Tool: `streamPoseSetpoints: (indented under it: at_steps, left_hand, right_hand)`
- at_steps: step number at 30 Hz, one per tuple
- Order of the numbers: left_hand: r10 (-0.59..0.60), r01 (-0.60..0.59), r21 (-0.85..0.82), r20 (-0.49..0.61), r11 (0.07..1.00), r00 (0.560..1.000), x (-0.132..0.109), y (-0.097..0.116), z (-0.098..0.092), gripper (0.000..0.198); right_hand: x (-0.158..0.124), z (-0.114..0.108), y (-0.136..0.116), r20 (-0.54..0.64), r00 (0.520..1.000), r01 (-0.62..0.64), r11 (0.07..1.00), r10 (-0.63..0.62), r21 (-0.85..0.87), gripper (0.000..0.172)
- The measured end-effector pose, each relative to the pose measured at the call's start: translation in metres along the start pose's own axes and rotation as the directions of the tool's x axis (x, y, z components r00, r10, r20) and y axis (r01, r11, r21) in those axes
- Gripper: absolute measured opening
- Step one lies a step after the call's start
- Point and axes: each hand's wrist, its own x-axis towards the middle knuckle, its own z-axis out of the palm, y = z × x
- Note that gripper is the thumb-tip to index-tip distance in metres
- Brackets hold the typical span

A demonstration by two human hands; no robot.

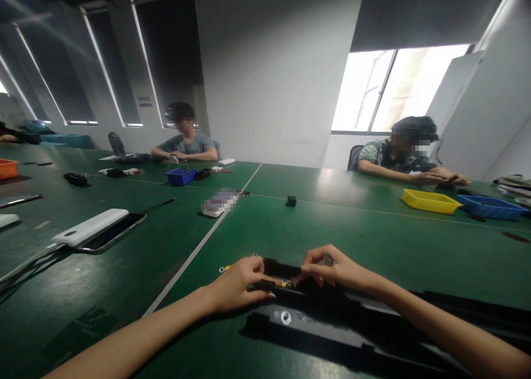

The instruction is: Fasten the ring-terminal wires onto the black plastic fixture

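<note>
A long black device (332, 323) lies across the green table (290, 229) in front of me. My left hand (238, 282) is closed, pinching a thin black piece with a yellow tip at the device's left end. My right hand (332, 268) is closed too, its fingers pinching a small metal part right beside that yellow tip. A small yellow-and-metal ring terminal (224, 269) lies on the table just left of my left hand.
A white power bank (89, 227) on a phone (112, 234) lies at left. A small black block (291, 201) sits mid-table. Yellow tray (429, 201) and blue tray (492, 206) at right, blue bin (180, 176) far left. Two other people sit across the table.
</note>
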Motion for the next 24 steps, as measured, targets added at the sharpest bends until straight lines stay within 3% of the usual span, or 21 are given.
streamPoseSetpoints:
  at_steps: [24]
  left_hand:
    - [0.015,-0.015,-0.009,-0.001,1.0,1.0,-0.0006,-0.0012,-0.0006,0.031]
  right_hand:
    - [-0.0016,0.0008,-0.0034,0.044,0.998,-0.04,0.999,0.041,-0.023,0.036]
